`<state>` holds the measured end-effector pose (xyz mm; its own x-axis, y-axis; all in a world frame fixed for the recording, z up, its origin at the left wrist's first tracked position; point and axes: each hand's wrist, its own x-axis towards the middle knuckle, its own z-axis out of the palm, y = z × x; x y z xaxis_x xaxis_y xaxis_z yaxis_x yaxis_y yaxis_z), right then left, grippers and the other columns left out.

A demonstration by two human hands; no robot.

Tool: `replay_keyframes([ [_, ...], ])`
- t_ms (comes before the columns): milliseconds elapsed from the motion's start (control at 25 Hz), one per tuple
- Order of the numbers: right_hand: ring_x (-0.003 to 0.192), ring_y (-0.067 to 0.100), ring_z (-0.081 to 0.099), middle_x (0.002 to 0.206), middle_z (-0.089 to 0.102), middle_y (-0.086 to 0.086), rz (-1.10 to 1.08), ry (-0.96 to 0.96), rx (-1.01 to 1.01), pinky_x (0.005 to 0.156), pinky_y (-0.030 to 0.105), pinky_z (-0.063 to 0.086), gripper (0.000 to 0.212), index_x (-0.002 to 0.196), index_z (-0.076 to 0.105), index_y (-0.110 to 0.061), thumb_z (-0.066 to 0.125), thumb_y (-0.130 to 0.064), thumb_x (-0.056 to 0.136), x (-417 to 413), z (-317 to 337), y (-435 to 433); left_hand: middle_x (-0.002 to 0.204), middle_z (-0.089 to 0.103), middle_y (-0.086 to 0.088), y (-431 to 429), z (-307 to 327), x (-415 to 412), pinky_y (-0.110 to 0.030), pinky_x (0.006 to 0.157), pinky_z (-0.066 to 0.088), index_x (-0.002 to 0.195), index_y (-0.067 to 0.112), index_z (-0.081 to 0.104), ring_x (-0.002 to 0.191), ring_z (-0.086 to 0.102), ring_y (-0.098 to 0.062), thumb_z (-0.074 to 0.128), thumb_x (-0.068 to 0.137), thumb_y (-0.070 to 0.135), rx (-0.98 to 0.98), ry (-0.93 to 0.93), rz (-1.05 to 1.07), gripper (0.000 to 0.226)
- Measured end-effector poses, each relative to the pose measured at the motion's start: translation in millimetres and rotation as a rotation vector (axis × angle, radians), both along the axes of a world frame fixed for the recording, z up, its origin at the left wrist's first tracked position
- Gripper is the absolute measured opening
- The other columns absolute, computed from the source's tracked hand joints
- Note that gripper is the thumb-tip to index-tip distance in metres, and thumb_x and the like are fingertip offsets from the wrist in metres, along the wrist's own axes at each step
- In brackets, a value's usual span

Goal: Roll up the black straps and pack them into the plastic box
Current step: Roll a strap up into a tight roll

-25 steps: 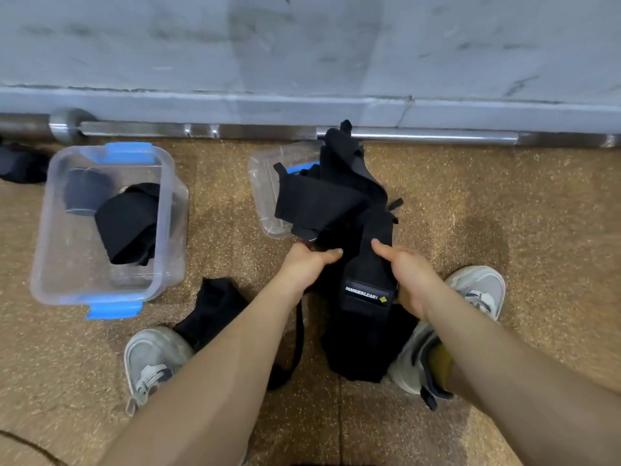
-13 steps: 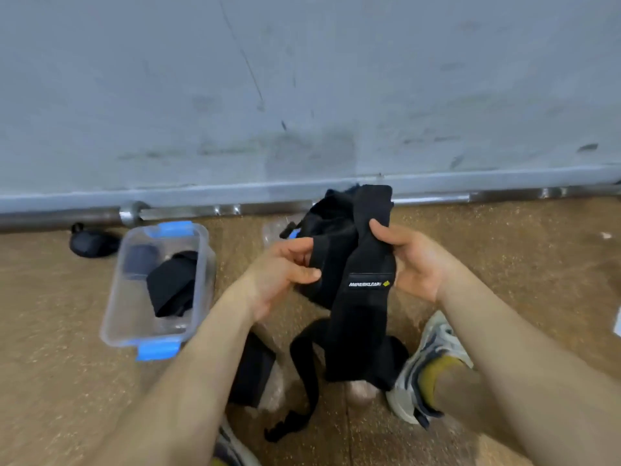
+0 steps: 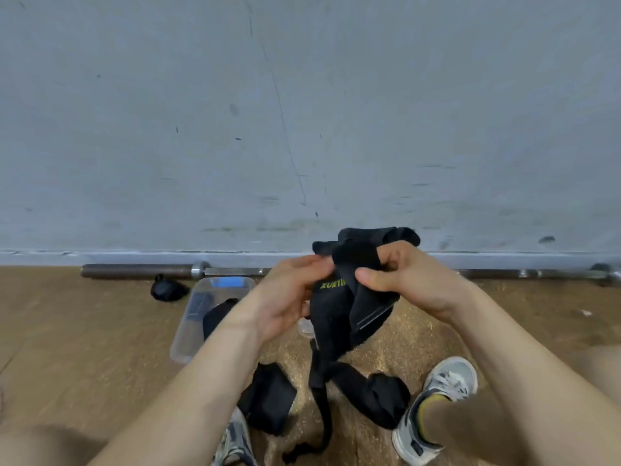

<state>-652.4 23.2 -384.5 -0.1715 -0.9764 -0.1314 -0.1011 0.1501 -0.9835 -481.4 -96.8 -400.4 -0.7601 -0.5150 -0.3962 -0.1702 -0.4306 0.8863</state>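
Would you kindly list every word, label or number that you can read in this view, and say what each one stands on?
"XUEYI": yellow-green letters on the black strap held between the left hand and the right hand; a fold hides the rest of the word.
Nothing else is readable: the plastic box, the barbell and the shoes show no legible marks.
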Motion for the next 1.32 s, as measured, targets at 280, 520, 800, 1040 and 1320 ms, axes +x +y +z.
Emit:
replay_keyframes([
  [280,0.086,0.007,0.059,0.090,0.057,-0.011,0.208,0.539,0.033,0.084,0.029,0.047,0.019,0.072,0.067,-0.031,0.070,-0.024,0.090,26.0,12.8,7.6,0.102,0.073,-0.022,3.6,16.5,-9.0,-0.038,0.066,0.060,0.125,0.017,0.055,0.082,0.071,-0.032,0.054,0.084,-0.017,0.082,0.165,0.358,0.054],
  [520,0.088,0.029,0.071,0.090,0.074,0.017,-0.086,-0.211,-0.017,0.087,0.040,0.054,0.021,0.087,0.077,-0.007,0.073,-0.026,0.077,-2.1,19.6,13.9,0.094,0.073,-0.018,-16.8,28.7,-5.8,-0.038,0.073,0.052,0.124,0.016,0.052,0.082,0.067,-0.031,0.033,0.073,-0.031,-0.046,0.239,0.361,0.072],
  [800,0.078,0.008,0.070,0.081,0.075,-0.007,0.101,0.103,-0.026,0.073,0.020,0.052,0.011,0.080,0.075,-0.019,0.071,-0.020,0.089,8.6,49.8,-19.3,0.104,0.067,-0.026,-9.8,50.3,-1.4,-0.045,0.087,0.054,0.129,0.003,0.056,0.092,0.065,-0.035,0.032,0.072,-0.019,0.011,0.284,0.105,0.065],
  [1040,0.091,0.005,0.063,0.096,0.066,-0.004,0.086,0.587,-0.224,0.084,0.020,0.049,0.013,0.076,0.071,-0.018,0.071,-0.018,0.089,31.2,41.8,-33.6,0.084,0.073,-0.007,-4.3,61.7,-5.3,-0.030,0.068,0.055,0.100,0.007,0.068,0.078,0.069,-0.020,0.059,0.097,0.031,-0.362,-0.048,0.198,0.026],
  [1320,0.068,0.009,0.054,0.071,0.051,-0.006,-0.057,0.777,-0.081,0.065,0.028,0.036,0.036,0.057,0.053,-0.029,0.071,-0.026,0.088,-15.0,50.8,-19.5,0.042,0.032,0.004,-68.6,71.3,12.9,-0.022,0.038,0.023,0.067,0.012,0.059,0.036,0.026,-0.010,0.052,0.091,0.013,-0.259,-0.112,0.479,0.025],
])
